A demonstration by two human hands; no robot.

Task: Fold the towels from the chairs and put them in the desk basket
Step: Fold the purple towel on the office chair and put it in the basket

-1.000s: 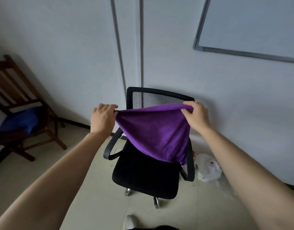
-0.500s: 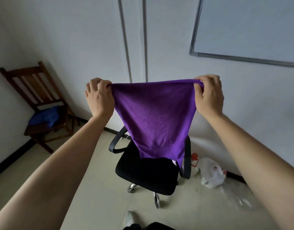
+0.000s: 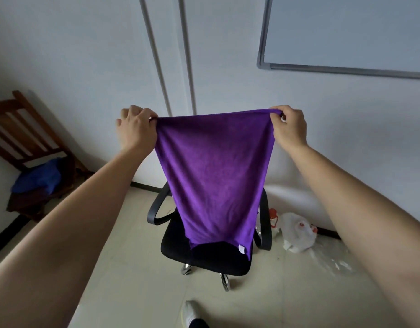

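Note:
A purple towel (image 3: 216,176) hangs spread out in the air between my hands. My left hand (image 3: 135,129) pinches its top left corner and my right hand (image 3: 289,126) pinches its top right corner. Its lower edge, with a small white tag, dangles just above the seat of a black office chair (image 3: 213,256), whose backrest is hidden behind the cloth. A blue towel (image 3: 38,176) lies crumpled on the seat of a brown wooden chair (image 3: 22,129) at the left wall. No desk basket is in view.
A white plastic bag (image 3: 297,233) and a red-capped bottle (image 3: 272,215) lie on the floor right of the office chair, with clear plastic sheeting (image 3: 332,259) nearer me. A whiteboard (image 3: 346,34) hangs on the wall at upper right. My shoe (image 3: 191,313) shows at the bottom edge.
Both hands have lifted the purple towel up off the office chair and pulled its top edge wide and taut. It now hangs at full length instead of bunched over the backrest.

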